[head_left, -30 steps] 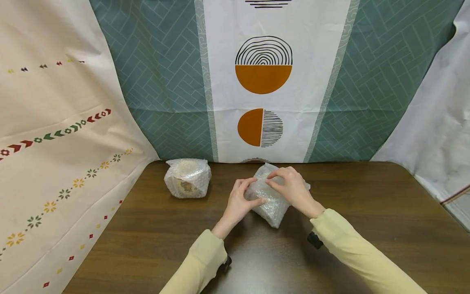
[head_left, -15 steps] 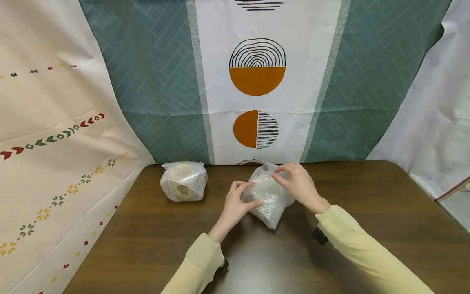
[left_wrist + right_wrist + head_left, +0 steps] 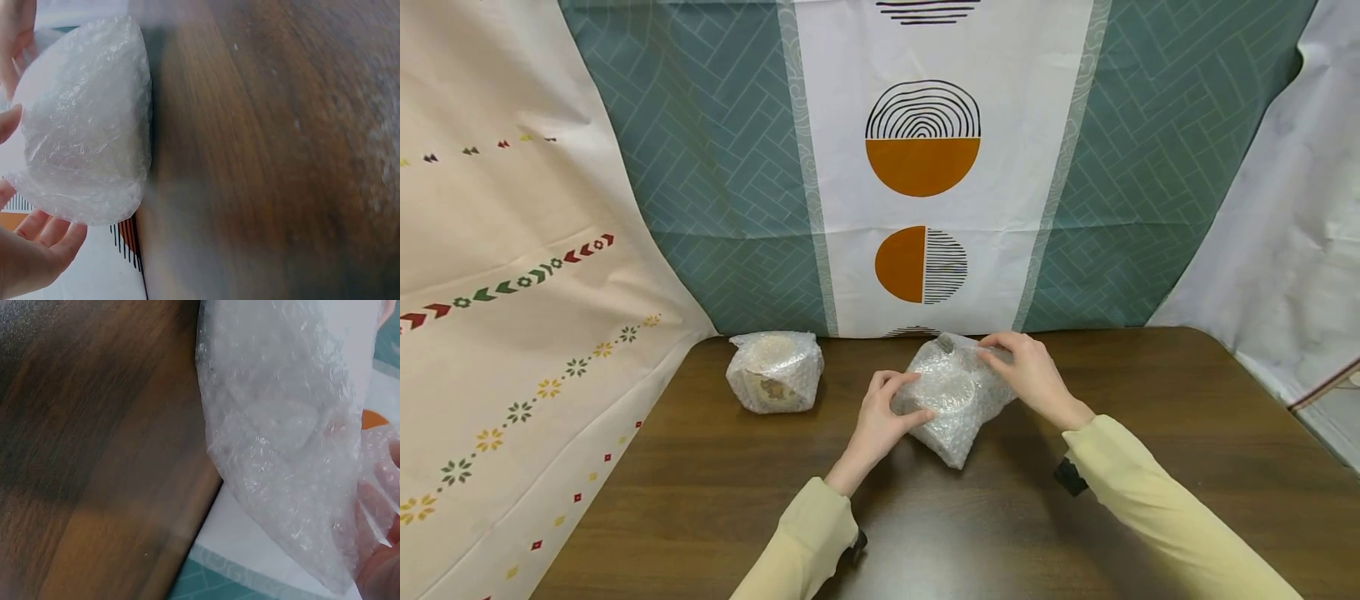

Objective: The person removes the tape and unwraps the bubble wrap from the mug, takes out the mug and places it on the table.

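A bundle in clear bubble wrap (image 3: 943,400) sits on the brown table, one corner pointing toward me; a round pale shape shows faintly through its top. My left hand (image 3: 880,412) holds its left side, thumb in front and fingers behind, as the left wrist view also shows. At the bundle's upper right, my right hand (image 3: 1030,371) pinches a loose flap of the wrap between thumb and fingers. In the right wrist view this bubble wrap flap (image 3: 381,462) stands away from the bundle, stretched toward the fingers. What lies inside is blurred by the wrap.
A second bubble-wrapped package (image 3: 775,372) stands to the left near the back, with a tan printed side showing through. Patterned cloths hang around, with the green and white curtain (image 3: 925,275) right behind the table (image 3: 700,500).
My right hand has moved to the right, drawing the flap of bubble wrap away from the bundle's top. My left hand keeps its hold. The head view has shifted slightly.
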The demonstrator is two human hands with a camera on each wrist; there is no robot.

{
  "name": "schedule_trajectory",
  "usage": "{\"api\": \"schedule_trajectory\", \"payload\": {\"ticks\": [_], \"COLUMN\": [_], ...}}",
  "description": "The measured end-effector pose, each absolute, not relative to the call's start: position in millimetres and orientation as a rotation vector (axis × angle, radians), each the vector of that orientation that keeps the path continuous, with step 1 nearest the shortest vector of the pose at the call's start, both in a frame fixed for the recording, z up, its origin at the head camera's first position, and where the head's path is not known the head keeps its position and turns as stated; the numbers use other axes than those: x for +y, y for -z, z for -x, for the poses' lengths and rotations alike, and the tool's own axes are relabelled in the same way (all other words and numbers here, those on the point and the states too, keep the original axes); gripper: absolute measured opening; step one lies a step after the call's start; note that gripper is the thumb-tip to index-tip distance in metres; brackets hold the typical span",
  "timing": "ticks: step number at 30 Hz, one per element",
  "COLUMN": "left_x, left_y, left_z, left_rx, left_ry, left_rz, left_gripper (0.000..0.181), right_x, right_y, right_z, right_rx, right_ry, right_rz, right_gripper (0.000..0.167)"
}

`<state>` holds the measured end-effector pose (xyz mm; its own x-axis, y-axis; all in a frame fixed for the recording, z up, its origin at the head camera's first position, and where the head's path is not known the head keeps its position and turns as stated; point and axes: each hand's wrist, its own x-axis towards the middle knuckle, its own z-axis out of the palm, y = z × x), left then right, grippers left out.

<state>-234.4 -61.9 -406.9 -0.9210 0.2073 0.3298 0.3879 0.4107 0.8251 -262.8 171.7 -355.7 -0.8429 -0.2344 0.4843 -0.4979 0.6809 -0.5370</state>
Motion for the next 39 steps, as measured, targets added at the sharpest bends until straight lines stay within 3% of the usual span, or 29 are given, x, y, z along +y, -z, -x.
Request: {"api": "schedule_trajectory", "payload": {"ticks": [24, 39], "left_x": [-62.1, -63.0], "left_y": [407.2, 405.5], "left_z": [234.6, 234.8], "left_rx": [-2.491, -2.505], "left_ry": [1.546, 1.566], "left_rz": [0.53, 0.528], "left_gripper": [0.052, 0.054], "right_x": [220.3, 232.6], "right_y": [373.3, 378.4], "right_z": [286.9, 293.4], "right_rx": [-2.526, -2.632], "right_ry": [-1.154, -1.214], "right_rz": [-0.081, -0.052], "right_gripper": [0.031, 0.039]}}
